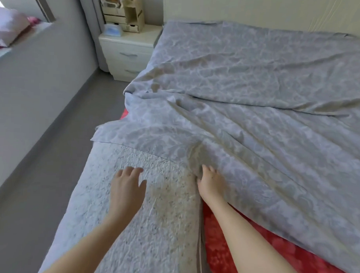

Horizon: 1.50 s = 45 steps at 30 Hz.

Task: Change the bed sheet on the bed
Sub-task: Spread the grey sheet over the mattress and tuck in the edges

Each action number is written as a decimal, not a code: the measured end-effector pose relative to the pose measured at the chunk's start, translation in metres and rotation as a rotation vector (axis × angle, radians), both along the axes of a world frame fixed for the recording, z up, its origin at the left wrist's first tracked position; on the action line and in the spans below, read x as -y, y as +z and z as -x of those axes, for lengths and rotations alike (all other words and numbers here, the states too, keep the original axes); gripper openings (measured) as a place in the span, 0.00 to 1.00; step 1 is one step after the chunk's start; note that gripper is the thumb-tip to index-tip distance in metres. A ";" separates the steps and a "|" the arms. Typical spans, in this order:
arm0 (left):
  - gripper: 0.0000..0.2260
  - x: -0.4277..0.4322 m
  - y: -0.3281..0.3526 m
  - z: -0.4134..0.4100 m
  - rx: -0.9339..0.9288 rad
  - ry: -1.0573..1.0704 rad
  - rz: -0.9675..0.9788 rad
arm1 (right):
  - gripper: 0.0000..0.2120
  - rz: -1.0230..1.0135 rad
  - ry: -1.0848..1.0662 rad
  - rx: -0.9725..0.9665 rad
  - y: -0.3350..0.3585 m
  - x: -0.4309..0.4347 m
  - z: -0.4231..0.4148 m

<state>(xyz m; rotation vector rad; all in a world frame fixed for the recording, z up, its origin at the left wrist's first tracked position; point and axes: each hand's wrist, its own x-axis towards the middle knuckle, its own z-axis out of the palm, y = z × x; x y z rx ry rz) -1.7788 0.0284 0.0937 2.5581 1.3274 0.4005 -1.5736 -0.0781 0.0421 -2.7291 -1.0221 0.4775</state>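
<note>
Bare left hand [128,188] grip spread over white quilt [162,217], right hand [209,183] grip pinching grey sheet [257,122]

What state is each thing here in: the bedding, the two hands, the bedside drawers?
Grey patterned bed sheet: spread wide, creased, short of the near left corner.
Red patterned under-sheet: exposed along the near edge.
White textured pad: bare, its far end under the grey sheet's edge.
Left hand: open, fingers spread above the pad.
Right hand: fingers gripping a fold of the grey sheet.
White bedside cabinet: both drawers closed.
</note>
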 end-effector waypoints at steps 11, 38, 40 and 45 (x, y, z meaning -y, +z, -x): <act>0.44 -0.079 -0.006 -0.027 -0.201 -0.582 -0.131 | 0.09 -0.468 -0.158 -0.368 0.091 0.049 0.032; 0.02 0.096 0.338 0.317 -0.260 -0.610 0.138 | 0.09 -0.254 0.343 -0.306 0.355 0.296 0.295; 0.03 0.106 0.354 0.341 -0.237 -0.591 0.297 | 0.09 -0.251 0.331 -0.400 0.369 0.309 0.316; 0.06 0.123 0.365 0.371 -0.134 -0.545 0.398 | 0.11 -0.334 0.211 -0.401 0.381 0.321 0.371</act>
